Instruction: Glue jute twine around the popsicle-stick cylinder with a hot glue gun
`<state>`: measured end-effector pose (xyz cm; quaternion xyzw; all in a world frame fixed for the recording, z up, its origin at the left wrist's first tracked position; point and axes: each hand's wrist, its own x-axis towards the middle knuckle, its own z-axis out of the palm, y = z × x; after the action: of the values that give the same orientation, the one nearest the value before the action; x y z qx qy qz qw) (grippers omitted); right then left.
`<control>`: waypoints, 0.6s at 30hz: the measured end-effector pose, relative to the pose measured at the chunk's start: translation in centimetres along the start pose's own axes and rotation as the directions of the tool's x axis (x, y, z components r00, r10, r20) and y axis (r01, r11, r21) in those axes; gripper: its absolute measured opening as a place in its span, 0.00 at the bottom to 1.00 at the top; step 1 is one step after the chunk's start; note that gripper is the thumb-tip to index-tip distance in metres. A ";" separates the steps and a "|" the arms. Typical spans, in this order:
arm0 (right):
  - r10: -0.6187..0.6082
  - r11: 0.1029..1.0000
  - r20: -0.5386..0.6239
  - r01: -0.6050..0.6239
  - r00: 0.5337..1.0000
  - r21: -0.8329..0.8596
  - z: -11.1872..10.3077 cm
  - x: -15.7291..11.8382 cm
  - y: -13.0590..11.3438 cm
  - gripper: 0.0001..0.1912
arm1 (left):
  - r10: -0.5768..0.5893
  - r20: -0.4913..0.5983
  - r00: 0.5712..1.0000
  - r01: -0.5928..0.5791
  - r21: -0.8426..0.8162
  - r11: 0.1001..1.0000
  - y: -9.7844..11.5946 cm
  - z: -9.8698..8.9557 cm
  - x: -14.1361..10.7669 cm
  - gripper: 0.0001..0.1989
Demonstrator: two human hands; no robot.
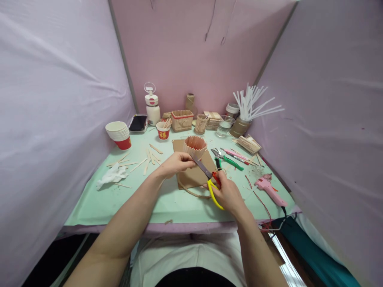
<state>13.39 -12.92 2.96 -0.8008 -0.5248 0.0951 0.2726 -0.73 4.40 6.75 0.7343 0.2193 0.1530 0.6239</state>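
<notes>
Red-and-yellow scissors (pixel 214 194) are gripped in my right hand (pixel 228 192), their blades pointing up and left toward the fingers of my left hand (pixel 177 163). My left hand is pinched together at the near side of a round cup (pixel 195 144) with a jagged wooden-stick rim. What its fingers hold is too small to make out. The cup stands at the top of a brown cardboard piece (pixel 191 177). A length of twine (pixel 194 194) curves over the lower edge of the cardboard toward my right hand.
Green-handled pruners (pixel 233 162) and pens lie right of the cardboard, with a pink glue gun (pixel 271 190) farther right. Loose wooden sticks (pixel 152 157) and a crumpled tissue (pixel 112 175) are at left. Stacked cups (pixel 119 134), a bottle (pixel 153 109), a basket (pixel 182 120) and a water bowl (pixel 224 126) stand behind.
</notes>
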 end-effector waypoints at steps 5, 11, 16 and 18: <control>0.007 0.998 -0.005 -0.008 1.000 -0.069 0.2 -0.3 0.0 0.11 | 0.002 0.014 1.000 -0.002 -0.006 1.000 0.1 0.0 0.0 0.13; 0.143 0.983 -0.296 -0.100 0.945 0.154 -0.4 0.3 2.0 0.14 | -0.022 0.041 0.999 0.026 -0.102 0.994 -0.1 0.0 0.0 0.12; 0.337 0.932 -0.333 -0.362 0.881 -0.015 -1.9 1.9 4.8 0.15 | -0.029 0.118 0.993 0.043 -0.117 0.992 -0.1 -0.3 -0.1 0.15; 0.384 0.902 -0.317 -0.426 0.867 -0.071 -2.1 2.5 5.6 0.17 | -0.028 0.135 0.990 0.045 -0.122 0.991 -0.1 -0.5 -0.2 0.15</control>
<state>19.81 -13.09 2.05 -0.9152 -0.3034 -0.0074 0.2654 -1.19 4.74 6.75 0.6982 0.1805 0.1057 0.6847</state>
